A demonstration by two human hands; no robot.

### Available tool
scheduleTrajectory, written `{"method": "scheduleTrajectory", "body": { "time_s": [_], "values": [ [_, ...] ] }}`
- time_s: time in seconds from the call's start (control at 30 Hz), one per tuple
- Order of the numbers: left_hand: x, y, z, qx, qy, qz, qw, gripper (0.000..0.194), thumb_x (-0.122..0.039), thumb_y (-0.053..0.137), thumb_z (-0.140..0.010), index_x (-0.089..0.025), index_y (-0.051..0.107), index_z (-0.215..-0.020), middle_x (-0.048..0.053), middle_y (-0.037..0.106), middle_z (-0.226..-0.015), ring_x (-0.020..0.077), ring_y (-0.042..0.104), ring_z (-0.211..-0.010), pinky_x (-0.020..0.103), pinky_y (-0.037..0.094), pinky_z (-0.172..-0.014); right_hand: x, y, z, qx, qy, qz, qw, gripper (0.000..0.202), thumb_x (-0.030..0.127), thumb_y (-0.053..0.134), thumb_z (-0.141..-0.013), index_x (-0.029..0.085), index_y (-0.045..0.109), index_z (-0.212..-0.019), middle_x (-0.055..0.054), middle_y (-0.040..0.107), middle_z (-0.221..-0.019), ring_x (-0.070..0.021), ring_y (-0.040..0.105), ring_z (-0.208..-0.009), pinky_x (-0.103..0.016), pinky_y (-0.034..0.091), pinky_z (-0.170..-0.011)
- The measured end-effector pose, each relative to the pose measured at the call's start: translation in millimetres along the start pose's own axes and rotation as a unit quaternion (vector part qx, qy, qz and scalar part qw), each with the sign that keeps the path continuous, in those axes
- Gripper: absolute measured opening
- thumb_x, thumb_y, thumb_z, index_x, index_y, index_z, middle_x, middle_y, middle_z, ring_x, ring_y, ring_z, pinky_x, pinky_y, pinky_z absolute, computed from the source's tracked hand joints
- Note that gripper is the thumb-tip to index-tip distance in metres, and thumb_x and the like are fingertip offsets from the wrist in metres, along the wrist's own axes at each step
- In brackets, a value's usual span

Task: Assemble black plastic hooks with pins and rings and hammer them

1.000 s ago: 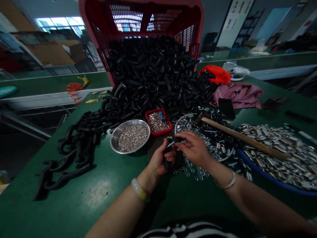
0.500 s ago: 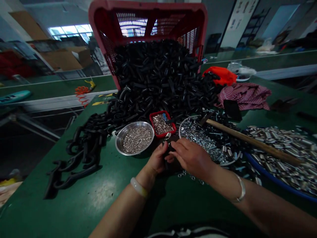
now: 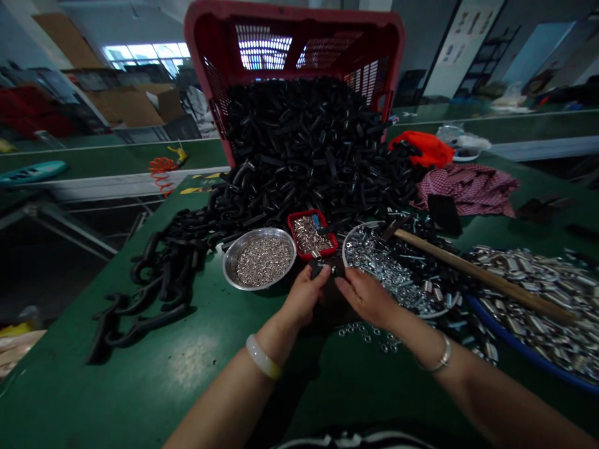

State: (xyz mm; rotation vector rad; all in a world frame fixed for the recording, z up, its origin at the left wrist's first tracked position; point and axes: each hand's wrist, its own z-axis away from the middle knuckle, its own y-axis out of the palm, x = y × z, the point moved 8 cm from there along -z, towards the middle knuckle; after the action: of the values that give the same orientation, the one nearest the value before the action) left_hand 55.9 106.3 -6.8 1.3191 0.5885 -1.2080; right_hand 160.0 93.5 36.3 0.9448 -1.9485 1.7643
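My left hand [image 3: 303,294] is closed around a small black part [image 3: 320,267] with a shiny metal piece at its top. My right hand [image 3: 367,294] is at the right side of the same part, its fingers pressed together against a dark piece. The fingers hide much of the part. Just behind the hands sits a red tray [image 3: 322,252] of small metal pins. A steel bowl [image 3: 228,265] of tiny metal pieces stands to the left, and a round dish [image 3: 345,249] of screws to the right.
A red crate [image 3: 194,43] spills a heap of black parts [image 3: 299,137] across the back. A wooden-handled hammer [image 3: 472,268] lies over the dish and a blue-rimmed tray [image 3: 510,340] of metal pieces. Loose nuts [image 3: 367,330] lie beside my right hand.
My right hand has lowered and its fingers have moved from the part's top to its right side. The black part is turned more sideways. The camera view has shifted slightly left.
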Motion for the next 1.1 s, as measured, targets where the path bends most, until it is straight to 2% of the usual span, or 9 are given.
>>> {"method": "scheduleTrajectory", "body": {
  "time_s": [0.17, 0.27, 0.33, 0.5, 0.6, 0.7, 0.9, 1.03, 1.1],
  "values": [
    [7, 0.8, 0, -0.005, -0.028, 0.026, 0.999, 0.038, -0.043, 0.07, -0.063, -0.018, 0.047, -0.078, -0.009, 0.04, -0.049, 0.0018, 0.033, -0.037, 0.014, 0.023, -0.036, -14, 17, 2, 0.146, 0.096, -0.03, 0.984, 0.068, 0.055, -0.005, -0.086, 0.021, 0.039, -0.047, 0.0, 0.039, -0.039, -0.0123, 0.044, -0.04, -0.026, 0.033, -0.046],
    [15, 0.8, 1, -0.007, -0.079, 0.094, 0.992, 0.04, -0.044, 0.07, -0.062, -0.017, 0.046, -0.078, -0.008, 0.042, -0.055, -0.0001, 0.031, -0.036, 0.013, 0.023, -0.035, -7, 1, -1, 0.035, 0.031, 0.095, 0.994, 0.057, 0.059, 0.02, -0.085, 0.018, 0.055, -0.067, -0.007, 0.06, -0.067, -0.0177, 0.057, -0.064, -0.028, 0.037, -0.056],
    [16, 1.3, 2, -0.007, -0.092, 0.113, 0.989, 0.041, -0.044, 0.071, -0.062, -0.017, 0.046, -0.081, -0.007, 0.045, -0.06, -0.0013, 0.03, -0.036, 0.012, 0.023, -0.035, 0, -3, 0, -0.018, -0.018, 0.167, 0.986, 0.045, 0.052, 0.03, -0.086, 0.016, 0.057, -0.085, -0.011, 0.063, -0.085, -0.0203, 0.058, -0.078, -0.029, 0.038, -0.061],
    [13, 1.7, 2, -0.007, -0.096, 0.102, 0.99, 0.042, -0.04, 0.074, -0.059, -0.018, 0.044, -0.079, -0.009, 0.04, -0.055, -0.0008, 0.032, -0.036, 0.01, 0.023, -0.035, -9, 21, -1, 0.09, 0.005, 0.162, 0.983, 0.047, 0.044, 0.021, -0.091, 0.018, 0.057, -0.074, -0.005, 0.062, -0.067, -0.0154, 0.058, -0.061, -0.026, 0.037, -0.055],
    [15, 3.4, 1, 0.015, -0.116, 0.135, 0.984, 0.04, -0.04, 0.072, -0.061, -0.016, 0.046, -0.08, -0.008, 0.041, -0.056, -0.0015, 0.031, -0.036, 0.009, 0.022, -0.034, -5, 7, -4, 0.019, -0.021, 0.212, 0.977, 0.039, 0.048, 0.034, -0.087, 0.016, 0.055, -0.095, -0.01, 0.064, -0.086, -0.0199, 0.06, -0.075, -0.029, 0.04, -0.061],
    [20, 0.7, 2, 0.018, -0.136, 0.149, 0.979, 0.039, -0.039, 0.072, -0.062, -0.016, 0.046, -0.08, -0.009, 0.04, -0.055, -0.0015, 0.03, -0.036, 0.009, 0.021, -0.033, 2, 1, -3, -0.008, -0.076, 0.217, 0.973, 0.034, 0.039, 0.037, -0.088, 0.014, 0.05, -0.108, -0.014, 0.062, -0.099, -0.0216, 0.059, -0.086, -0.031, 0.042, -0.067],
    [21, -0.6, 5, 0.008, -0.122, 0.096, 0.988, 0.041, -0.04, 0.072, -0.061, -0.019, 0.045, -0.082, -0.009, 0.041, -0.055, 0.0003, 0.034, -0.036, 0.011, 0.023, -0.033, 1, 5, -8, 0.054, -0.052, 0.123, 0.99, 0.037, 0.049, 0.033, -0.087, 0.019, 0.053, -0.077, -0.003, 0.059, -0.067, -0.0144, 0.054, -0.06, -0.026, 0.035, -0.056],
    [21, 1.3, 5, 0.0, -0.102, 0.086, 0.991, 0.042, -0.043, 0.071, -0.061, -0.02, 0.044, -0.082, -0.009, 0.039, -0.053, 0.0014, 0.034, -0.036, 0.011, 0.023, -0.033, -11, 15, -13, 0.104, 0.066, -0.011, 0.992, 0.064, 0.061, 0.008, -0.086, 0.02, 0.043, -0.051, -0.001, 0.049, -0.047, -0.0116, 0.048, -0.047, -0.025, 0.033, -0.05],
    [22, 0.8, 5, -0.001, -0.103, 0.113, 0.988, 0.041, -0.043, 0.072, -0.061, -0.02, 0.043, -0.08, -0.01, 0.038, -0.052, 0.0011, 0.033, -0.036, 0.011, 0.024, -0.034, -16, 16, -13, 0.121, 0.109, 0.019, 0.986, 0.07, 0.062, 0.001, -0.084, 0.02, 0.042, -0.047, -0.003, 0.05, -0.046, -0.0127, 0.049, -0.047, -0.026, 0.034, -0.051]
  ]
}}
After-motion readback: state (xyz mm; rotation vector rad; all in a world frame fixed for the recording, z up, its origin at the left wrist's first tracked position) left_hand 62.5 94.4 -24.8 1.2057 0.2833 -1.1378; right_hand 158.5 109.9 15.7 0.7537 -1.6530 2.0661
